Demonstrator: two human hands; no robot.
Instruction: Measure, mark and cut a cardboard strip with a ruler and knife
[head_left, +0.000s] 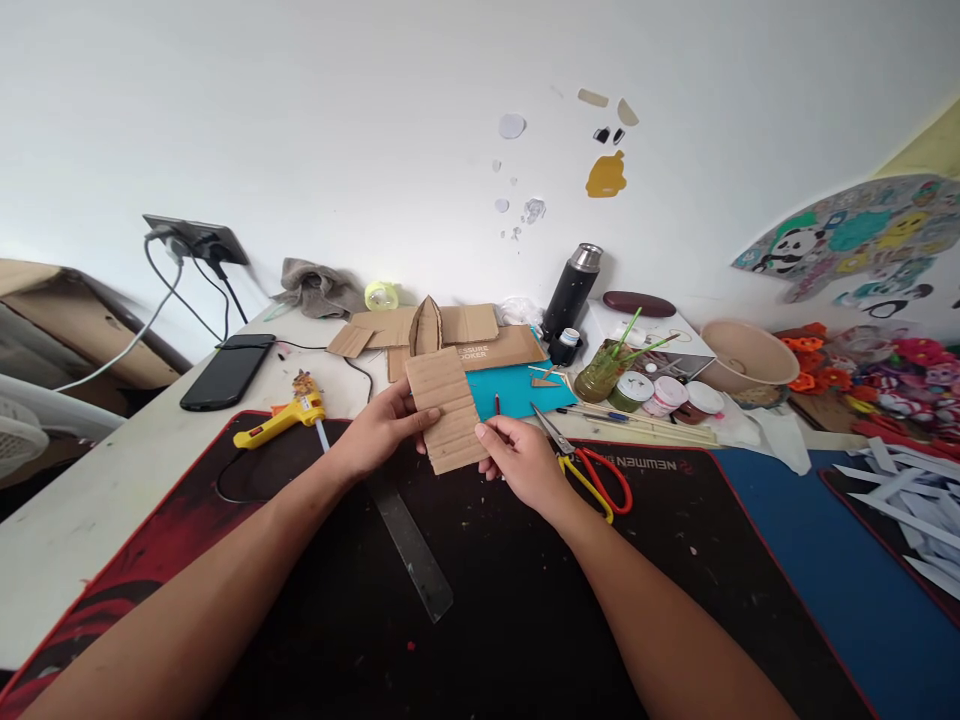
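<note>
Both hands hold a creased rectangular cardboard piece [450, 412] above the black and red desk mat [480, 600]. My left hand [382, 428] grips its left edge, thumb on top. My right hand [521, 458] pinches its lower right corner and also seems to hold a thin dark red pencil [497, 403] that sticks up beside the card. A clear ruler [412, 545] lies on the mat under my left wrist. Scissors with red and yellow handles [589, 468] lie just right of my right hand.
A yellow glue gun [279, 420] and a black phone [227, 370] lie to the left. Cardboard scraps [450, 335], a blue sheet [517, 388], a black flask [571, 290], paint pots [664, 395], a jar of brushes [600, 375] and a bowl [750, 360] stand behind. White paper strips [911, 500] are at right.
</note>
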